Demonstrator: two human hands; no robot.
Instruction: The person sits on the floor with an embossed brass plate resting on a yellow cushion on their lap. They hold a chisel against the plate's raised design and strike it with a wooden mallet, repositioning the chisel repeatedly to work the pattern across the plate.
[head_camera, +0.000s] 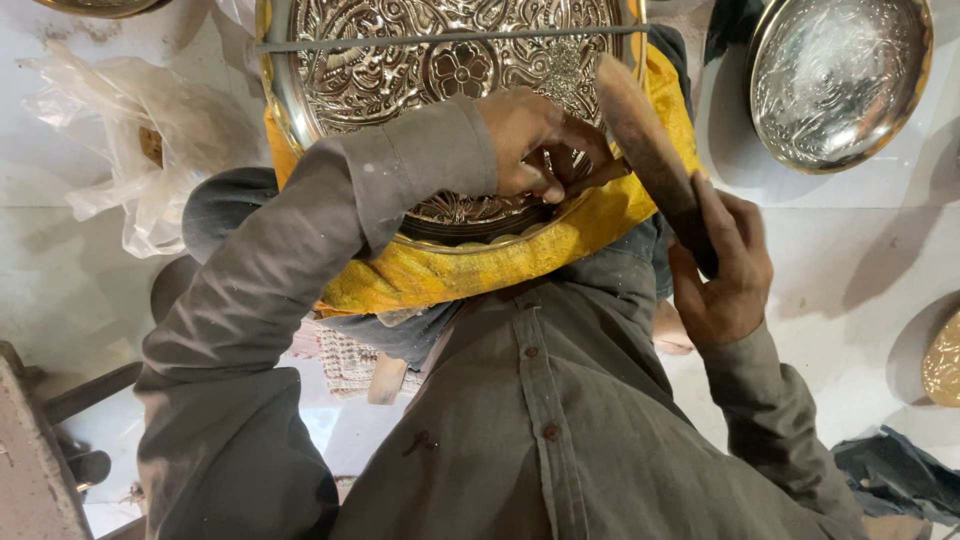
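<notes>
Right hand (725, 270): grip clamped around the handle end of a worn wooden mallet (645, 140), head raised toward the far side. Left hand (530, 150): fingers curled together, pressing on what looks like a thin tool; tool itself mostly hidden. Both work on the embossed metal tray (440, 60), which rests tilted on a yellow cloth (480, 265) across the lap, near centre.

Risk, judged: a glancing blow could hit the left knuckles, since they sit just beside the strike point; the tray could slide on the cloth.

Far right: shiny metal bowl (835, 80) on the floor, appears empty. Left: crumpled plastic bag (150, 150), contents unclear.
</notes>
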